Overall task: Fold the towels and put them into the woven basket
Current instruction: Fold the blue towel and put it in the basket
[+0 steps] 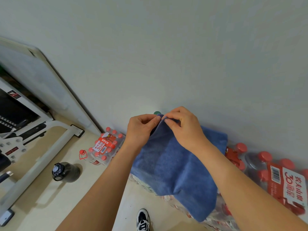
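Head view: left grip (141,129) and right grip (184,129), close together, both pinch the top edge of a soft blue cloth towel (175,165), held up near a white wall (166,55), hanging above shrink-wrapped packs of red-capped water bottles (281,179)

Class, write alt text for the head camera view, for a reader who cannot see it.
A person's left hand and right hand pinch the top edge of a blue towel, which hangs in front of a pale wall. On the floor below are packs of red-capped bottles, a dark jug and one shoe.
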`<action>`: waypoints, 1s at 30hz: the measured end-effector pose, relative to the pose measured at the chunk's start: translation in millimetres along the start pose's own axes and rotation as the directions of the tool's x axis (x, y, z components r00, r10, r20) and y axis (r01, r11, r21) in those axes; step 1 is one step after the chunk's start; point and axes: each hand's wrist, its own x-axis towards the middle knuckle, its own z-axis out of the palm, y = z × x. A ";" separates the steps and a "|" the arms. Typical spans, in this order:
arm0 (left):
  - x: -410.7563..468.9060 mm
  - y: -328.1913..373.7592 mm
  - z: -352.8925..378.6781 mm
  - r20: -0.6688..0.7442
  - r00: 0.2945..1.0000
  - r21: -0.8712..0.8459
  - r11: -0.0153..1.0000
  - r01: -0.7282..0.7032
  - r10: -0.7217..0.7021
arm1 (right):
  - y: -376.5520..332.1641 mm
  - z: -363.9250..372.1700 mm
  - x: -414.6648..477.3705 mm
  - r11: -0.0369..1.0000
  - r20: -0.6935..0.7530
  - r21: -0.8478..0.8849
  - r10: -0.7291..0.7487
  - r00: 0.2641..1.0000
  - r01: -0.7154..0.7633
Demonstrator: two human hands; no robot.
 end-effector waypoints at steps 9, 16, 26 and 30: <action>-6.4 6.9 0.9 0.047 0.998 -0.097 0.995 -0.036 0.041 | -3.9 3.0 6.1 0.984 -0.049 0.152 0.106 0.993 -0.098; -0.2 9.7 3.5 -0.020 0.984 0.163 0.972 -0.172 0.177 | 4.0 -6.2 5.5 0.991 0.077 0.032 0.130 0.988 -0.133; 33.1 8.3 -12.8 -0.190 0.948 0.327 0.927 -0.185 0.256 | 79.0 -96.7 1.5 0.731 0.400 -0.660 0.536 0.743 -0.172; 41.1 2.8 -12.7 -0.163 0.952 0.438 0.884 -0.166 0.260 | 94.6 -114.1 -13.2 0.755 0.352 -0.595 0.554 0.754 -0.277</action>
